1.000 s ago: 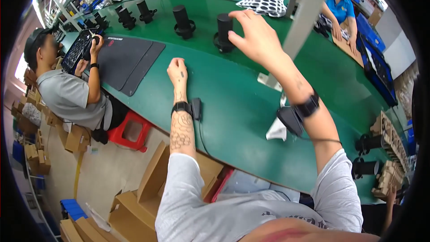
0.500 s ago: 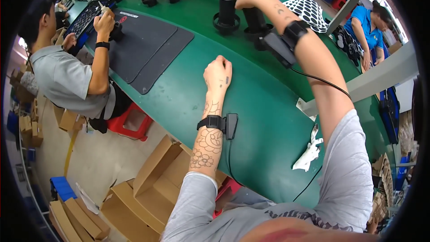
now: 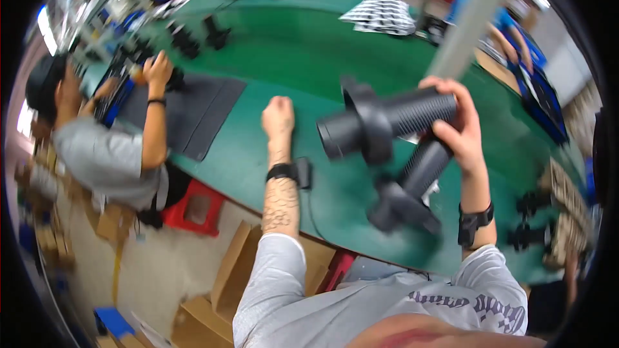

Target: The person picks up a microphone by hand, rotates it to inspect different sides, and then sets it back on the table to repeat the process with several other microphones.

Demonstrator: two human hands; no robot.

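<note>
My right hand (image 3: 463,122) grips two black ribbed tubes above the green table, its fingers and thumb wrapped around their ribbed ends. The upper tube (image 3: 380,125) points left, with a wide round flange and a smooth end. Below it, the lower tube (image 3: 419,177) slants down to the left, its flange blurred by motion. My left hand (image 3: 278,116) is closed in a fist over the green table (image 3: 335,203), near the grey mat, and nothing shows in it.
A dark grey mat (image 3: 216,106) lies at the left, beside a seated co-worker (image 3: 106,135). Other black tubes (image 3: 216,33) stand beyond it; more black parts (image 3: 532,203) are at the right. A metal post (image 3: 464,29) rises at the far right. Cardboard boxes (image 3: 235,270) and a red stool (image 3: 193,209) stand below.
My right hand has taken hold of the two tubes at the far side and brought them nearer, tilted on their sides. My left hand stays closed. The head view has shifted.
</note>
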